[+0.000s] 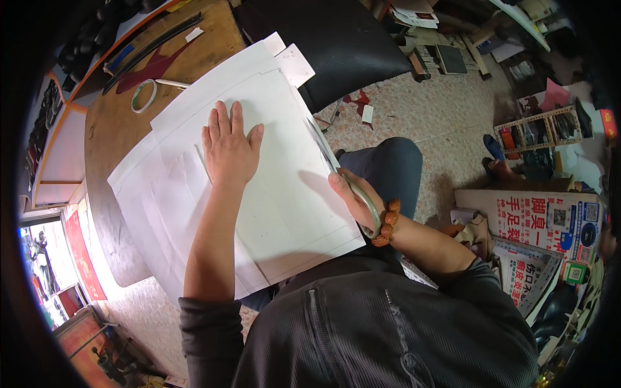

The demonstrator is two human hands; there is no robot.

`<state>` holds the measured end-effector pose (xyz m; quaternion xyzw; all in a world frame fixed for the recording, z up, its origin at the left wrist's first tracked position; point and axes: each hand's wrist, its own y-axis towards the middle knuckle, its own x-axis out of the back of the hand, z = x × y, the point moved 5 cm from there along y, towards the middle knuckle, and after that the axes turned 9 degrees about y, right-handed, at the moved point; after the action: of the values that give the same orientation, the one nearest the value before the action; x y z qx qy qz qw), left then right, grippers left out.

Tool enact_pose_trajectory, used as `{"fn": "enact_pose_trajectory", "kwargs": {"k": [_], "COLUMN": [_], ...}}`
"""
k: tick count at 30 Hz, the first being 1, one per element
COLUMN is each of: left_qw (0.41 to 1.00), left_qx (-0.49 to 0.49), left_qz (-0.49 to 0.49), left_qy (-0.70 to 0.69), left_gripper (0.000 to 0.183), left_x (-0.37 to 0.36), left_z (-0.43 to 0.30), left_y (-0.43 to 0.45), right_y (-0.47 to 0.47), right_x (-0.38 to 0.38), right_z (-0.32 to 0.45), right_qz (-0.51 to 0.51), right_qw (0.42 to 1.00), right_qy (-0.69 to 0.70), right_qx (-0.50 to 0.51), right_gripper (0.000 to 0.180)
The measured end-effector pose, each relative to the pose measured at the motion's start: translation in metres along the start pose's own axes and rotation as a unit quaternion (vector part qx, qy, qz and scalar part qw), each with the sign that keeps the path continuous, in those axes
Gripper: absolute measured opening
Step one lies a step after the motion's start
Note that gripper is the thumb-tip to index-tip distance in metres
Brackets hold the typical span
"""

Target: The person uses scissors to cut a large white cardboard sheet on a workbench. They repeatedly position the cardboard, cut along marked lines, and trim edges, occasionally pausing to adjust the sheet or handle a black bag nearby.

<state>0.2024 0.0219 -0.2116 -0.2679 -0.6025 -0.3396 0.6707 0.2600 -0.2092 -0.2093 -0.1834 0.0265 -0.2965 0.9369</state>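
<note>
A large white paper sheet (286,194) with drawn outlines near its edges lies over the table and reaches to my lap. It has a stepped left edge, and creases cross its lower left part. My left hand (231,150) rests palm down on it, thumb apart from the fingers. At the sheet's right edge, my right hand (355,201) grips scissors (372,213) by their looped handle. Their blades point away from me along a cut strip. Part of the handle is hidden by my hand.
On the wooden table (104,131) sit a tape roll (144,96), a white pen (172,84) and dark red material (153,68). A black padded seat (335,43) stands beyond. Red scraps (359,101) lie on the speckled floor. Printed boards (526,218) stand at right.
</note>
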Motion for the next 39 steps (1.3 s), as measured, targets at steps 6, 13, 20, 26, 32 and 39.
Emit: {"fn": "enact_pose_trajectory", "kwargs": {"k": [6, 13, 20, 26, 32, 39], "left_qw": [1.000, 1.000, 1.000, 1.000, 1.000, 1.000], "left_qx": [0.000, -0.005, -0.007, -0.007, -0.006, -0.005], "left_qz": [-0.003, -0.021, -0.019, -0.015, -0.012, -0.011], "left_qy": [-0.007, -0.012, -0.007, 0.000, -0.001, -0.001], "left_gripper": [0.062, 0.061, 0.061, 0.062, 0.063, 0.062], "left_x": [0.000, 0.000, 0.001, -0.001, -0.001, 0.000], "left_z": [0.001, 0.001, 0.001, 0.001, 0.001, 0.002], "left_y": [0.000, -0.001, -0.001, 0.000, 0.000, 0.001], "right_y": [0.002, 0.000, 0.002, 0.000, 0.003, 0.023], "right_x": [0.002, 0.000, 0.002, 0.002, 0.000, 0.002], "right_z": [0.001, 0.000, -0.004, -0.004, -0.001, 0.015], "right_qz": [0.001, -0.016, -0.017, -0.022, -0.030, -0.029], "right_qw": [0.999, 0.999, 0.998, 0.999, 0.998, 0.993], "right_qy": [-0.051, -0.046, -0.061, -0.032, -0.037, -0.111], "right_qx": [-0.009, 0.005, -0.016, -0.001, 0.029, -0.008], "right_gripper": [0.076, 0.077, 0.076, 0.069, 0.068, 0.070]}}
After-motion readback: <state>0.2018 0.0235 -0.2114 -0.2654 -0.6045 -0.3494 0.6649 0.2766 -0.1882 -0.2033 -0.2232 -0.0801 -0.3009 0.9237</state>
